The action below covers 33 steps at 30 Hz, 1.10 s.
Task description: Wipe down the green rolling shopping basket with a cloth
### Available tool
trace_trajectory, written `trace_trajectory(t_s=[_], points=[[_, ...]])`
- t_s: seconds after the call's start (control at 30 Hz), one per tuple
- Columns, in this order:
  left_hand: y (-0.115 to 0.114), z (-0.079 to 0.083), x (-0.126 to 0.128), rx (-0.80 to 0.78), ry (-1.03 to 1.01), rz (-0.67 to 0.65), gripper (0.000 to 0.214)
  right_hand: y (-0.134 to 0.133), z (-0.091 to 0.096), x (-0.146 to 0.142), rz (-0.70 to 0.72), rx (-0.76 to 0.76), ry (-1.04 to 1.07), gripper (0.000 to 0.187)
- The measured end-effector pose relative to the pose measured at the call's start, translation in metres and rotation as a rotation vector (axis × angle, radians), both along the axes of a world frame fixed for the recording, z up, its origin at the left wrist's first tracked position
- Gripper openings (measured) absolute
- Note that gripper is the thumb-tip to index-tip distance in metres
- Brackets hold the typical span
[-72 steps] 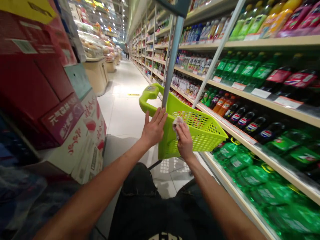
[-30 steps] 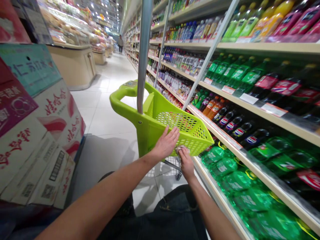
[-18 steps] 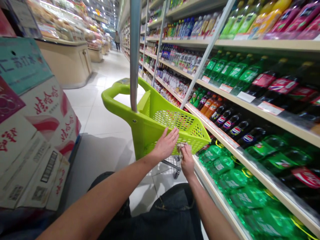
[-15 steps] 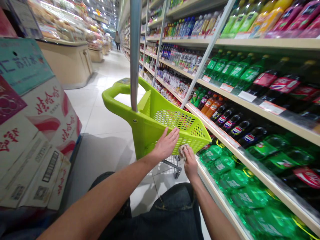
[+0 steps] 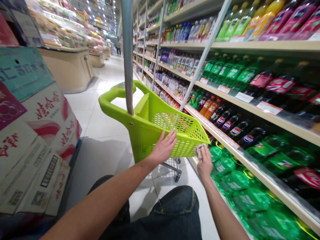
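A lime-green shopping cart (image 5: 140, 128) with a perforated basket stands in front of me, and a grey metal pole (image 5: 128, 56) rises from it. My left hand (image 5: 163, 146) lies flat on the outside of the basket's near wall, fingers stretched out. Bunched in my right hand (image 5: 205, 163) is a crumpled whitish-brown cloth (image 5: 199, 150), pressed against the basket's side close to its front corner. Part of the cloth is hidden by my fingers.
Shelves of drink bottles (image 5: 250, 131) run along the right, very near my right arm. Stacked cartons (image 5: 47, 133) stand at the left. Beyond them is a display counter (image 5: 66, 70). A person (image 5: 118, 46) is far down the aisle on the tiled floor (image 5: 96, 115).
My right hand has slid the cloth to the right along the basket wall, toward the front corner. My left hand keeps its place on the basket. The view has shifted slightly.
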<state>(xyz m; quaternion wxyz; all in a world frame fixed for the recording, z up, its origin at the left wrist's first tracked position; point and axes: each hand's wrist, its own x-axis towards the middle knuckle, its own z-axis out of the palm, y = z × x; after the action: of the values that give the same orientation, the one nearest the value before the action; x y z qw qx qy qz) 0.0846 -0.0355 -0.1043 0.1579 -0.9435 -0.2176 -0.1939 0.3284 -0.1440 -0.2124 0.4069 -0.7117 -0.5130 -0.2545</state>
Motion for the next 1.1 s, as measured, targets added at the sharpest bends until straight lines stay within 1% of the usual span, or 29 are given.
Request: trace_trajectory(t_s=[0.07, 0.1, 0.13, 0.17, 0.27, 0.3, 0.33, 0.37, 0.4, 0.47, 0.5, 0.57, 0.6, 0.67, 0.7, 0.8, 0.9, 0.97, 1.0, 1.03, 1.1], points=[[0.000, 0.000, 0.000, -0.005, -0.002, 0.007, 0.047, 0.006, 0.016, 0.012, -0.086, 0.075, 0.063, 0.050], [0.000, 0.000, 0.001, -0.009, -0.005, 0.011, 0.047, 0.009, 0.020, 0.016, -0.118, 0.092, 0.094, 0.049], [0.000, 0.000, 0.001, -0.014, -0.009, 0.015, 0.046, 0.011, 0.018, 0.017, -0.138, 0.096, 0.121, 0.048], [0.000, 0.000, 0.001, -0.020, -0.011, 0.016, 0.046, 0.012, 0.013, 0.016, -0.144, 0.093, 0.140, 0.045], [0.000, 0.003, 0.001, -0.037, 0.012, 0.005, 0.046, 0.007, -0.010, 0.001, -0.102, 0.073, 0.157, 0.039], [0.000, 0.005, 0.000, -0.045, 0.025, 0.000, 0.047, 0.005, -0.014, -0.004, -0.086, 0.073, 0.159, 0.039], [0.000, 0.008, -0.001, -0.053, 0.038, -0.008, 0.047, 0.003, -0.012, -0.010, -0.081, 0.082, 0.162, 0.039], [-0.001, 0.011, -0.004, -0.059, 0.049, -0.017, 0.048, 0.002, -0.006, -0.014, -0.084, 0.104, 0.168, 0.041], [0.000, 0.015, -0.008, -0.062, 0.054, -0.025, 0.049, 0.002, 0.005, -0.017, -0.090, 0.133, 0.174, 0.042], [0.002, 0.024, -0.020, -0.060, 0.032, -0.019, 0.052, 0.008, 0.036, -0.023, -0.095, 0.190, 0.184, 0.045], [0.003, 0.028, -0.027, -0.056, 0.003, 0.004, 0.053, 0.013, 0.051, -0.026, -0.075, 0.201, 0.187, 0.045], [0.009, 0.035, -0.045, -0.052, -0.068, 0.077, 0.055, 0.027, 0.076, -0.038, 0.042, 0.152, 0.168, 0.044], [0.012, 0.038, -0.053, -0.049, -0.091, 0.109, 0.055, 0.035, 0.083, -0.046, 0.113, 0.102, 0.143, 0.043], [0.017, 0.042, -0.068, -0.038, -0.083, 0.130, 0.053, 0.052, 0.087, -0.066, 0.214, 0.007, 0.076, 0.042], [0.018, 0.044, -0.073, -0.031, -0.060, 0.128, 0.052, 0.061, 0.087, -0.078, 0.233, -0.019, 0.045, 0.043], [0.021, 0.049, -0.082, -0.023, -0.002, 0.123, 0.050, 0.084, 0.086, -0.115, 0.237, -0.012, 0.014, 0.048], [0.023, 0.053, -0.085, -0.031, 0.008, 0.127, 0.051, 0.099, 0.093, -0.142, 0.319, -0.046, -0.020, 0.054], [0.025, 0.054, -0.086, -0.032, 0.003, 0.115, 0.051, 0.100, 0.097, -0.142, 0.395, -0.116, -0.086, 0.058], [0.027, 0.054, -0.087, -0.030, 0.000, 0.108, 0.051, 0.098, 0.097, -0.135, 0.411, -0.147, -0.117, 0.058], [0.028, 0.054, -0.088, -0.028, -0.004, 0.104, 0.051, 0.094, 0.096, -0.122, 0.401, -0.168, -0.134, 0.057], [0.030, 0.052, -0.088, -0.025, -0.006, 0.103, 0.050, 0.080, 0.093, -0.084, 0.292, -0.168, -0.108, 0.050]])
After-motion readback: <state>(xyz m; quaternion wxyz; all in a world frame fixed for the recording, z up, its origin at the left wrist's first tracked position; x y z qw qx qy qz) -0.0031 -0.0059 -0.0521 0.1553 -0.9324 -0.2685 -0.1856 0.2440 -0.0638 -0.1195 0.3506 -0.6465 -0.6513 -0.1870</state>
